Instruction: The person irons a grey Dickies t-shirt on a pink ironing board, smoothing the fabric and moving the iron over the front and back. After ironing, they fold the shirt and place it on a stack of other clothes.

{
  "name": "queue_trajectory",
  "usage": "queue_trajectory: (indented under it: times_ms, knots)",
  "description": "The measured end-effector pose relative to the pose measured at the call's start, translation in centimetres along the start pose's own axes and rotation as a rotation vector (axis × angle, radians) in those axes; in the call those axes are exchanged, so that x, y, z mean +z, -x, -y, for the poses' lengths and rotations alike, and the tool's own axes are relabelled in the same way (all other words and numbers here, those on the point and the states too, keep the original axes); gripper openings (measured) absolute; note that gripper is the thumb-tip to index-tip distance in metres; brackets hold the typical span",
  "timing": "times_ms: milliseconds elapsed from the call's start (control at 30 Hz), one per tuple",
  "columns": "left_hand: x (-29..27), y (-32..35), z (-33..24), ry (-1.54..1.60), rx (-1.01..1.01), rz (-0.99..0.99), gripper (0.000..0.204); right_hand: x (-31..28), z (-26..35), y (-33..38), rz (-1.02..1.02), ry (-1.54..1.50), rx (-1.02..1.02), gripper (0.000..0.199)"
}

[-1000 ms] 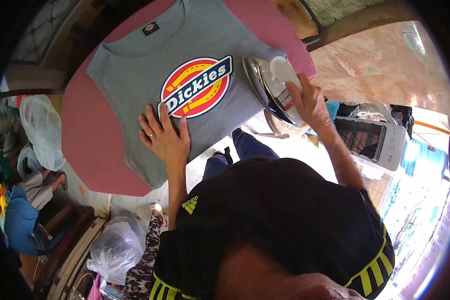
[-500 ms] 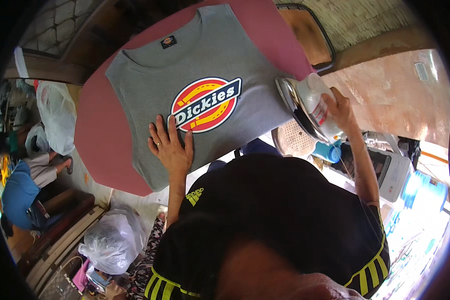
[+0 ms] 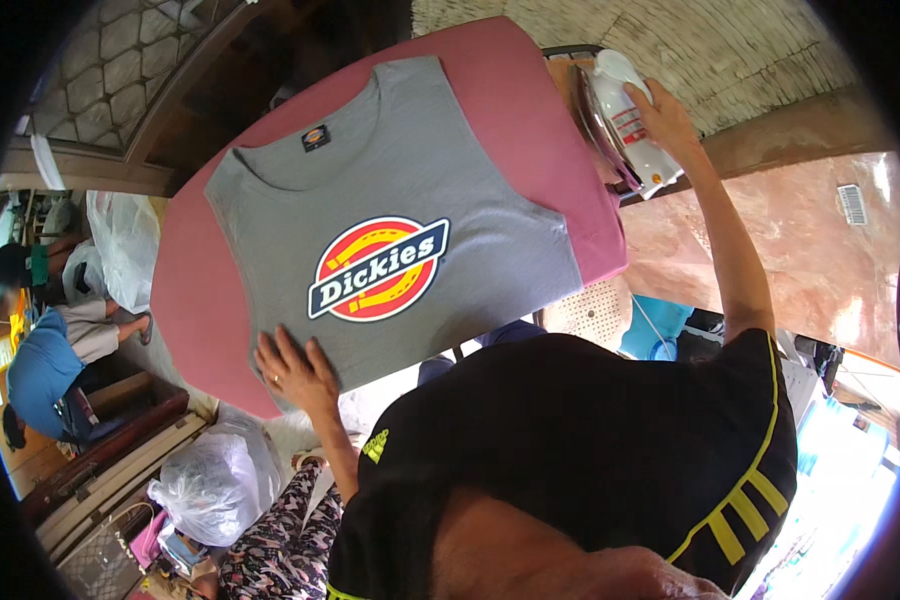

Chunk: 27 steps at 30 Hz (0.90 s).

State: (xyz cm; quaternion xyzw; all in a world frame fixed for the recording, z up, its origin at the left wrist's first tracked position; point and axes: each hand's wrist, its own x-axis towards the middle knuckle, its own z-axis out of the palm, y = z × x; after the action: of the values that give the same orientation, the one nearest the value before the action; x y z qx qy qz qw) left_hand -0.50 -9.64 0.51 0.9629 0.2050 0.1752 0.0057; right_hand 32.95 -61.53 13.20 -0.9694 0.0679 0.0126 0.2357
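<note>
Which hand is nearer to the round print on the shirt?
Left. The left hand lies on the grey shirt, below the print to its left; the right hand holds the iron, beyond the shirt's right side.

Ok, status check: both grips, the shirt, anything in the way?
Left grip open on grey shirt, covering part of its lower-left corner. Right grip closed around white iron, off shirt's right side. Shirt spread over pink board.

I stand in a cramped room, either a home or a small laundry shop, where a clothes iron (image 3: 630,120) and pink-covered worktop (image 3: 192,290) share space with a diamond-lattice grille (image 3: 120,85), a bulging plastic bag (image 3: 210,485) and a person in blue (image 3: 42,365).
</note>
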Motion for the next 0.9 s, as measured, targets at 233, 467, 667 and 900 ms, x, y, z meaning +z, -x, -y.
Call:
queue_trajectory:
  times_ms: [233, 467, 667, 900]
  knots:
    - [0.3, 2.6, 3.0, 0.030, -0.192, -0.068, 0.054, 4.3, -3.3, -3.1, -0.200, 0.014, -0.066, 0.078]
    - [0.9, 2.6, 3.1, 0.078, -0.253, -0.187, 0.057, 3.9, -3.8, -4.0, -0.196, -0.033, -0.120, 0.078]
    - [0.9, 2.7, 3.0, 0.086, -0.270, -0.207, 0.058, 2.5, -1.5, -2.7, 0.033, -0.297, -0.146, 0.049]
    - [0.7, 2.4, 2.6, 0.106, -0.302, -0.193, 0.061, 2.3, -2.3, -4.0, 0.141, -0.489, -0.045, 0.041]
